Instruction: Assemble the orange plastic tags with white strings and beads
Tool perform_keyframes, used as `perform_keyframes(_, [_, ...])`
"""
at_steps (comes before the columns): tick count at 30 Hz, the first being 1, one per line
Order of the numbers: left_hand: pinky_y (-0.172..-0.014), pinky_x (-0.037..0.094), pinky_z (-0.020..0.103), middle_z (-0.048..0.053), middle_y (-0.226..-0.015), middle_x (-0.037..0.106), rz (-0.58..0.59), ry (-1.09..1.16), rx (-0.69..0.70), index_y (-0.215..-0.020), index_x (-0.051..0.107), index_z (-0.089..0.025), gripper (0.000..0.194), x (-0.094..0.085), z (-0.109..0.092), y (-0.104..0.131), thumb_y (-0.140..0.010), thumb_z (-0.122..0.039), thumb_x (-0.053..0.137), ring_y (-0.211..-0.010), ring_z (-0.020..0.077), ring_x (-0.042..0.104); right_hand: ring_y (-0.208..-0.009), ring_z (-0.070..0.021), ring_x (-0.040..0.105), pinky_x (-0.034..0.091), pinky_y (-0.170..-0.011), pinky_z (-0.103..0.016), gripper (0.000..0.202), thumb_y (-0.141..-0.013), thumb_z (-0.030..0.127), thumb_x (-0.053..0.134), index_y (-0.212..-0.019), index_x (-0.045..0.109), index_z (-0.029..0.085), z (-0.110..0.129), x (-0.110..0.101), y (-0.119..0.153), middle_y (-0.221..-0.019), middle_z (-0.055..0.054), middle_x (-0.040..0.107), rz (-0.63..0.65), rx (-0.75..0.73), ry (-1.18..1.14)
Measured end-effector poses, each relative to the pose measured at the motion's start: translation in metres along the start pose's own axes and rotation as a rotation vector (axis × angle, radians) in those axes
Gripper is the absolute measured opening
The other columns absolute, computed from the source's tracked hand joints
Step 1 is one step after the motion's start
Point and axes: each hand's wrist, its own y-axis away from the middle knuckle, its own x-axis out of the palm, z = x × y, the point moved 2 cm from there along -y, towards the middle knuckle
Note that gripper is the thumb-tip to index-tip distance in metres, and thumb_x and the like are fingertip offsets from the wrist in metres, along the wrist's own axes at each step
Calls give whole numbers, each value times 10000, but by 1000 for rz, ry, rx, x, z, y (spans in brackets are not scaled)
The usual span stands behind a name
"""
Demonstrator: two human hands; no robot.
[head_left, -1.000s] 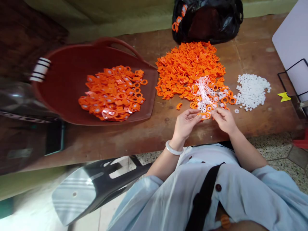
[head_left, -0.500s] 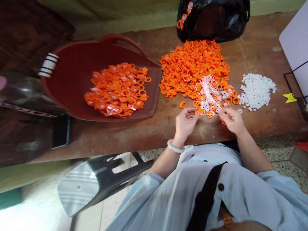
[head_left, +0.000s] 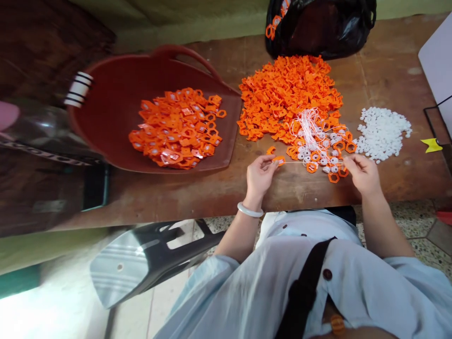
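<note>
My left hand [head_left: 260, 175] pinches an orange hexagonal plastic piece [head_left: 280, 160] close to the table's front edge. From it a thin white string [head_left: 298, 163] runs straight across to my right hand [head_left: 362, 173], whose thumb and fingers are closed on the string. Just beyond the string lies a loose bundle of white strings [head_left: 308, 128], with small white round pieces [head_left: 306, 153] and orange hexagons around it. A large heap of orange pieces [head_left: 289, 96] spreads behind the bundle. Right of it is a pile of small white pieces [head_left: 383, 133].
A dark red basin [head_left: 116, 80] on the left holds more orange pieces [head_left: 176, 129]. At the back sits a black plastic bag [head_left: 321, 30]. A phone [head_left: 96, 187] lies at the left table edge, above a grey stool [head_left: 122, 268]. A yellow tag [head_left: 431, 145] is at the right.
My hands have moved apart, the left to the left and the right to the right. The string now stretches taut between them, with an orange piece showing at my left fingertips.
</note>
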Motion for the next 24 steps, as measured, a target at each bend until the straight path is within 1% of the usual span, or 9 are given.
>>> perform_keyframes(2, [-779,584,331,60,-808,742,72,58,-34,-903,682,-136,448,13,-5,8,-611,-445,824,-752,174,715,-517,-117,462,349,-511,-263,404,-836,523,628,-601,598,196,9,12,-1,-547,10,562,27,-24,-9])
perform_keyframes(4, [-791,587,339,64,-829,746,156,102,-53,-906,686,-139,448,27,-13,17,-617,-453,824,-753,171,716,-525,-117,471,361,-524,-265,413,-845,523,614,-594,590,195,19,28,0,-553,8,566,126,-68,-7])
perform_keyframes(7, [-792,592,348,68,-848,750,225,124,-59,-914,687,-143,456,34,-20,25,-629,-475,818,-753,172,717,-521,-114,468,367,-527,-265,423,-850,539,599,-603,592,196,25,39,-1,-564,8,576,211,-89,-22])
perform_keyframes(9, [-779,595,344,69,-837,749,196,95,-42,-905,686,-141,468,25,-20,23,-617,-482,825,-747,176,717,-525,-117,478,373,-530,-265,424,-846,550,601,-612,602,196,19,33,-2,-573,6,590,178,-69,-29])
perform_keyframes(13, [-779,583,319,77,-859,748,22,-13,17,-901,683,-137,458,6,-11,13,-618,-468,824,-764,174,717,-553,-131,522,393,-553,-270,374,-841,513,624,-645,642,195,3,20,-4,-598,-3,628,143,-66,38])
perform_keyframes(16, [-760,575,304,73,-852,745,2,-43,22,-895,685,-139,425,19,-8,15,-632,-447,815,-749,167,710,-546,-128,507,392,-555,-270,393,-868,504,587,-623,611,197,7,33,-3,-581,0,602,131,-68,34])
perform_keyframes(20, [-747,576,310,71,-853,746,200,32,-2,-916,693,-146,395,49,-16,25,-663,-430,800,-736,169,709,-564,-122,482,384,-563,-265,429,-884,529,550,-608,561,202,21,52,-2,-587,5,554,175,-125,-6])
perform_keyframes(22, [-768,576,322,76,-865,746,172,50,24,-927,692,-146,398,45,-19,22,-677,-439,792,-759,176,714,-563,-120,469,374,-554,-262,433,-879,547,552,-618,561,202,17,43,-6,-587,10,542,132,-102,-21])
perform_keyframes(24, [-782,574,321,80,-865,746,26,19,82,-919,688,-142,406,26,-20,12,-673,-446,794,-777,177,717,-537,-114,436,340,-525,-259,442,-854,569,582,-611,562,200,7,24,-10,-559,20,514,49,-51,-20])
